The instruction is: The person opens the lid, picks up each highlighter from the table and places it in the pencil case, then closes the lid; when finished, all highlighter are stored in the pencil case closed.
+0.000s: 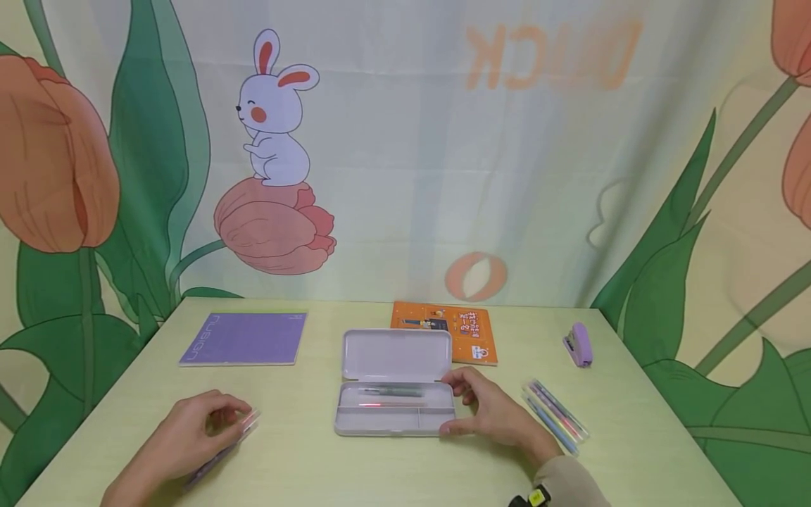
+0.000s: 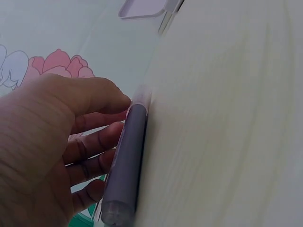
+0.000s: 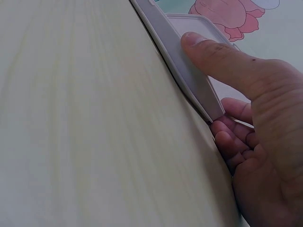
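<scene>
My left hand [image 1: 196, 431] is at the left of the table, thumb and fingertips pinching a dark purple-grey marker [image 2: 127, 161] near its clear end. The marker lies at a slant along the tabletop; a second pen may be beside it, but I cannot tell. An open, pale pencil case [image 1: 380, 420] stands in the middle, lid tipped back. Inside its rear compartment are a greenish pen [image 1: 393, 391] and a reddish pen [image 1: 380, 405]. The right hand [image 1: 491, 412] grips the case's right end, thumb at the front corner, fingers by the hinge.
Several coloured pens [image 1: 554, 415] lie just right of my right forearm. A purple notebook [image 1: 247, 339] is at the back left. Behind the case's lid lies an orange booklet [image 1: 475, 331], partly covered. A small purple stapler [image 1: 579, 345] stands at the back right.
</scene>
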### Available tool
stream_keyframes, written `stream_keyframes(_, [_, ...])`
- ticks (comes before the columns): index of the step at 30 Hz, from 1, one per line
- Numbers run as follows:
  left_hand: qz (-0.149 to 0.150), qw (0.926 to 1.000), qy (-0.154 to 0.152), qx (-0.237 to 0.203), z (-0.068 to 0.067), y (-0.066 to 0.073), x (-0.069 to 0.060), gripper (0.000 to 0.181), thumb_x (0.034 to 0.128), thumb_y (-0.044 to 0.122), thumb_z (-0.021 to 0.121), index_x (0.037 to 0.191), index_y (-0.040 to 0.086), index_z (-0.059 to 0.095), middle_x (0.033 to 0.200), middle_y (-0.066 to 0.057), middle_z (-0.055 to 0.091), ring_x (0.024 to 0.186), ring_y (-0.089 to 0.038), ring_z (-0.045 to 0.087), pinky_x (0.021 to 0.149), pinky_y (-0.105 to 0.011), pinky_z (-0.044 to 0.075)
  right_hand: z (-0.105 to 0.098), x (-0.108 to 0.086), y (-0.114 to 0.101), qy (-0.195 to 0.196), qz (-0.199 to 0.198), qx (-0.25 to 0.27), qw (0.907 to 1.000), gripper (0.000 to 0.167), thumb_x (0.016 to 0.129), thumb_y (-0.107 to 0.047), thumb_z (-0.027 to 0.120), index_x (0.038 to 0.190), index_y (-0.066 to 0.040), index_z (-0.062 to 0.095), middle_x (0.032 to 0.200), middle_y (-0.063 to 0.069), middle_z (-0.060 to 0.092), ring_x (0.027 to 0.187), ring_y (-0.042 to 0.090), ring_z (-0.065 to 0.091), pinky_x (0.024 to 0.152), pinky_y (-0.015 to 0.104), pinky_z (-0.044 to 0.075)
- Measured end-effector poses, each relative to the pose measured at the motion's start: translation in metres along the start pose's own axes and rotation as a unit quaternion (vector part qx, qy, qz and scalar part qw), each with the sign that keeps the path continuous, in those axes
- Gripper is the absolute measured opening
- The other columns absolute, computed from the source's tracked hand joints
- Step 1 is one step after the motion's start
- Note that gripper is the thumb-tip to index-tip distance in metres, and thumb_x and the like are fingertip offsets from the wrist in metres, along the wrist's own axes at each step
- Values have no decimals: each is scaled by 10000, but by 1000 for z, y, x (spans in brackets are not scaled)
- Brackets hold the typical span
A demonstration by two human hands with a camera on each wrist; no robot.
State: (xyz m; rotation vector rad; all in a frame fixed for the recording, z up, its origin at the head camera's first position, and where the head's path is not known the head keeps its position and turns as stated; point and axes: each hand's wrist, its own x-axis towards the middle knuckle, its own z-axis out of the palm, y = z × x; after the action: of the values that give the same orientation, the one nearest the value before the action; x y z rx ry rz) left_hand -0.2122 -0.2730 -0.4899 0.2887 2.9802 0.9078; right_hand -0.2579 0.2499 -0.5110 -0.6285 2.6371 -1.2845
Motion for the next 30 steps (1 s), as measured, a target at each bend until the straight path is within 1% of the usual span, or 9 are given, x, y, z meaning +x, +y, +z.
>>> stream_keyframes(3, [-101, 9999, -81, -42, 1, -1, 0, 197, 966, 183, 874, 1157, 164, 829, 914, 51, 643, 880, -158, 572, 713, -243, 491, 1, -1, 1, 7, 34, 8, 10000, 824, 807, -387, 1023, 1463, -154, 583, 1301, 2, 617, 1173, 223, 572, 1050, 326, 512])
stream_keyframes(7, [-105, 9998, -149, -50, 1, -3, 1, 202, 967, 142, 863, 1166, 150, 828, 908, 46, 639, 883, -167, 571, 708, -242, 486, 1, -1, 1, 2, 66, 5, 10000, 825, 807, -391, 1023, 1465, -157, 584, 1306, 2, 617, 1177, 222, 571, 1056, 332, 510])
stream_keyframes(13, [-127, 9997, -185, -35, 1, -6, 3, 223, 993, 147, 843, 1214, 140, 816, 936, 35, 645, 891, -171, 572, 708, -241, 491, 1, -1, 0, -8, 50, 25, 10000, 829, 804, -394, 1022, 1462, -150, 581, 1307, 6, 618, 1176, 224, 569, 1063, 342, 510])
stream_keyframes(18, [-45, 9997, -85, 214, 0, -8, 3, 234, 997, 128, 823, 1230, 149, 816, 1011, 35, 672, 907, -161, 584, 746, -253, 537, 1, -1, 0, -6, 26, 32, 10000, 824, 805, -385, 1023, 1458, -145, 582, 1297, 9, 617, 1171, 228, 568, 1056, 331, 508])
stream_keyframes(22, [-12, 9991, -22, 424, -1, -10, 3, 279, 952, 66, 819, 1221, 138, 816, 1051, 24, 688, 925, -159, 609, 805, -332, 588, 1, -1, 1, -35, 20, 40, 10000, 825, 807, -391, 1022, 1459, -145, 581, 1300, 4, 615, 1178, 227, 566, 1056, 328, 508])
stream_keyframes(25, [-24, 9989, 35, 473, -1, -11, 2, 300, 924, 33, 812, 1209, 124, 815, 1059, 15, 690, 924, -163, 616, 816, -370, 596, 1, 0, 1, -22, 5, 34, 10000, 829, 804, -393, 1024, 1460, -146, 581, 1303, 0, 616, 1182, 225, 566, 1057, 329, 508])
stream_keyframes(30, [164, 9983, 291, 472, 0, -13, 0, 280, 915, -2, 784, 1167, 113, 823, 1005, 24, 679, 865, -151, 579, 734, -288, 537, 1, 0, 1, -4, -13, 26, 10000, 828, 804, -383, 1026, 1460, -146, 579, 1303, 0, 611, 1180, 220, 568, 1048, 313, 509])
